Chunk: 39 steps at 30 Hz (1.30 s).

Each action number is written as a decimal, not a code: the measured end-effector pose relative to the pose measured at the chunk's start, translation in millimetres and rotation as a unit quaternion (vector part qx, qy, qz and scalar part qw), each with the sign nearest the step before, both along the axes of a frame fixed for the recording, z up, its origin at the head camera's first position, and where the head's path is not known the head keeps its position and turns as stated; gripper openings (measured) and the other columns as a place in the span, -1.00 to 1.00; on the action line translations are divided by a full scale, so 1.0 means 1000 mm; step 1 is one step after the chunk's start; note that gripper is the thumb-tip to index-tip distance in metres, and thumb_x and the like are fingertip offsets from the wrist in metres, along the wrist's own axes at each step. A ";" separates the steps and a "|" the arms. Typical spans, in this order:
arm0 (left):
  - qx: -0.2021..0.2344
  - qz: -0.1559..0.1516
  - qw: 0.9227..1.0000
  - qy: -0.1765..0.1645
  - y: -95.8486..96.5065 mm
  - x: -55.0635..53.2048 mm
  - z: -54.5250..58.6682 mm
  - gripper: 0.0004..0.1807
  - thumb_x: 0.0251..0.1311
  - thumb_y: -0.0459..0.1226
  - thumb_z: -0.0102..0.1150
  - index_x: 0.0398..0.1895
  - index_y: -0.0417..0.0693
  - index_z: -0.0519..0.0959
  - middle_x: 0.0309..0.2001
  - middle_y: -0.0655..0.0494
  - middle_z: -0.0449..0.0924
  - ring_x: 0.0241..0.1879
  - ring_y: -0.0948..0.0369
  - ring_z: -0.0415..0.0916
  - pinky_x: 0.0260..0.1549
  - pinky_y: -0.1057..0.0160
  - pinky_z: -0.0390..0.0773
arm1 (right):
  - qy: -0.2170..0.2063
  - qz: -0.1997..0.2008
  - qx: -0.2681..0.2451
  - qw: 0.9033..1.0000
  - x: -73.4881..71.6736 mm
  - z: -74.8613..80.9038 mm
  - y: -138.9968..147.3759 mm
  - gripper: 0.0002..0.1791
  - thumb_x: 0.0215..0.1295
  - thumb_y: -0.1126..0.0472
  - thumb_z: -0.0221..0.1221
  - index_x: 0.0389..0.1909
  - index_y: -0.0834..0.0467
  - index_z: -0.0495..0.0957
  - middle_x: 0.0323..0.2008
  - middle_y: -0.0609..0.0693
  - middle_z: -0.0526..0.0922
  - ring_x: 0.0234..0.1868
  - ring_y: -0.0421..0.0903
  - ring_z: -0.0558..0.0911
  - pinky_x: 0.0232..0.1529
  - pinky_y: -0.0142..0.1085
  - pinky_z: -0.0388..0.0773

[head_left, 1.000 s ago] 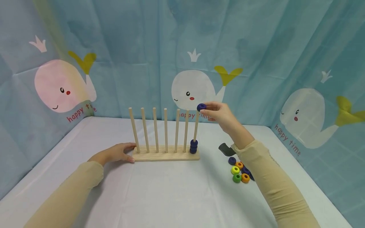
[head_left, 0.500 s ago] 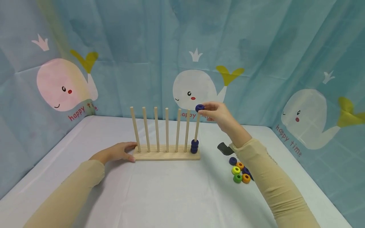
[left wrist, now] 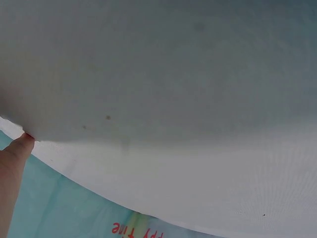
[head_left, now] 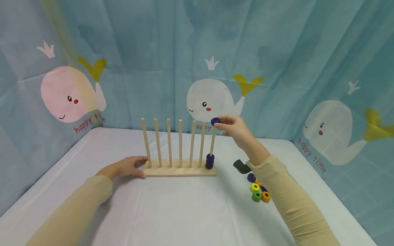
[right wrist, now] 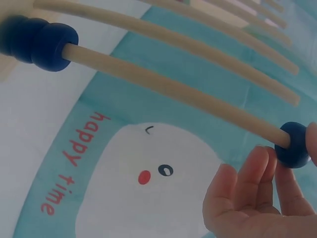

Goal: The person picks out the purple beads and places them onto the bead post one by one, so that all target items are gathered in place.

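A wooden rack with a row of upright pegs stands on the white table. My left hand holds the left end of its base, thumb at the front and fingers at the back. Between thumb and fingers, my right hand pinches a dark blue bead at the top of the rightmost peg. In the right wrist view the peg's tip meets the bead's hole. A short stack of blue beads sits at the foot of that peg. The other pegs are bare.
Loose beads lie right of the rack: blue, yellow, green and orange, partly hidden by the right sleeve. A dark curved piece shows beside the right cuff. A blue whale-print curtain hangs behind the table.
The right hand has moved slightly left, bringing the blue bead from beside the rightmost peg's top onto its tip. The left hand stays on the base; the head view shifts slightly.
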State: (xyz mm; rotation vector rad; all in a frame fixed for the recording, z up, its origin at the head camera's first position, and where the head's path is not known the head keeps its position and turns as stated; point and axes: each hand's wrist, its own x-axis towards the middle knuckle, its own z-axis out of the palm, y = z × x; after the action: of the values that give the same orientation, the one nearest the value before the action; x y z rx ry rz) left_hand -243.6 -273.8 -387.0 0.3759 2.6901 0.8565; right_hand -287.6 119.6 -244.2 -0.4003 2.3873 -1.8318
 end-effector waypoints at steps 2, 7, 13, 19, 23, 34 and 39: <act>0.003 0.000 1.000 0.000 0.000 -0.001 -0.001 -0.01 -0.01 0.00 0.46 0.39 -0.36 0.23 0.38 -0.44 0.12 0.36 -0.40 -0.05 0.25 -0.38 -0.02 | 0.000 -0.001 -0.006 1.000 0.000 -0.001 0.000 -0.56 0.35 0.27 0.20 0.20 0.33 0.45 -0.13 0.00 0.58 0.01 0.01 0.53 0.08 -0.09 0.47; 0.004 -0.001 1.000 0.001 -0.002 -0.003 -0.005 0.02 -0.03 0.03 0.46 0.38 -0.37 0.23 0.38 -0.43 0.12 0.36 -0.40 -0.05 0.25 -0.37 -0.01 | 0.002 0.001 -0.006 1.000 0.002 -0.004 0.000 -0.56 0.35 0.26 0.21 0.19 0.35 0.45 -0.15 -0.03 0.58 0.03 0.01 0.52 0.04 -0.13 0.49; 0.006 -0.007 1.000 0.007 -0.002 -0.004 -0.004 0.01 -0.03 0.01 0.46 0.38 -0.37 0.24 0.37 -0.43 0.13 0.36 -0.40 -0.05 0.25 -0.37 0.00 | 0.007 0.000 -0.016 1.000 0.002 -0.008 0.001 -0.57 0.36 0.25 0.21 0.17 0.37 0.45 -0.18 -0.04 0.56 0.00 -0.02 0.50 0.07 -0.10 0.46; 0.004 -0.011 1.000 0.004 -0.001 -0.003 -0.002 -0.01 -0.01 -0.01 0.46 0.38 -0.38 0.23 0.38 -0.43 0.13 0.36 -0.40 -0.05 0.25 -0.37 -0.01 | 0.004 -0.005 -0.018 1.000 0.002 -0.011 0.001 -0.60 0.36 0.26 0.20 0.14 0.36 0.47 -0.19 -0.04 0.57 -0.07 -0.07 0.50 0.00 -0.16 0.49; 0.008 -0.010 1.000 0.002 -0.001 -0.002 -0.002 -0.01 -0.01 -0.03 0.46 0.38 -0.40 0.22 0.37 -0.44 0.13 0.36 -0.40 -0.05 0.25 -0.37 -0.01 | 0.001 0.003 -0.019 1.000 0.002 -0.012 0.001 -0.55 0.36 0.26 0.19 0.22 0.33 0.43 -0.16 -0.02 0.55 -0.01 -0.02 0.51 0.07 -0.08 0.47; 0.013 -0.010 1.000 -0.004 0.001 -0.002 -0.003 0.01 -0.01 -0.01 0.46 0.39 -0.40 0.21 0.38 -0.44 0.13 0.36 -0.40 -0.06 0.26 -0.36 0.00 | -0.007 -0.021 0.050 0.999 0.004 -0.012 0.024 -0.36 0.38 0.15 0.20 0.41 0.17 0.23 -0.04 0.11 0.52 0.07 0.12 0.52 0.10 -0.03 0.47; 0.011 -0.009 1.000 -0.003 -0.001 -0.003 -0.003 0.02 -0.01 0.00 0.46 0.39 -0.41 0.20 0.38 -0.45 0.12 0.36 -0.40 -0.06 0.25 -0.37 0.00 | -0.010 -0.033 0.055 0.998 0.005 -0.013 0.036 -0.38 0.38 0.14 0.19 0.40 0.19 0.26 0.00 0.11 0.53 0.02 0.07 0.52 0.11 -0.02 0.47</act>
State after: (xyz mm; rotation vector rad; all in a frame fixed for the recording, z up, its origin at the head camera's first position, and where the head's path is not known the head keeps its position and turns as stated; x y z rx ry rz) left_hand -246.9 -274.4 -389.9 0.4026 2.6694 0.8824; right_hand -282.3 155.2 -257.1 -0.2939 2.5028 -1.7098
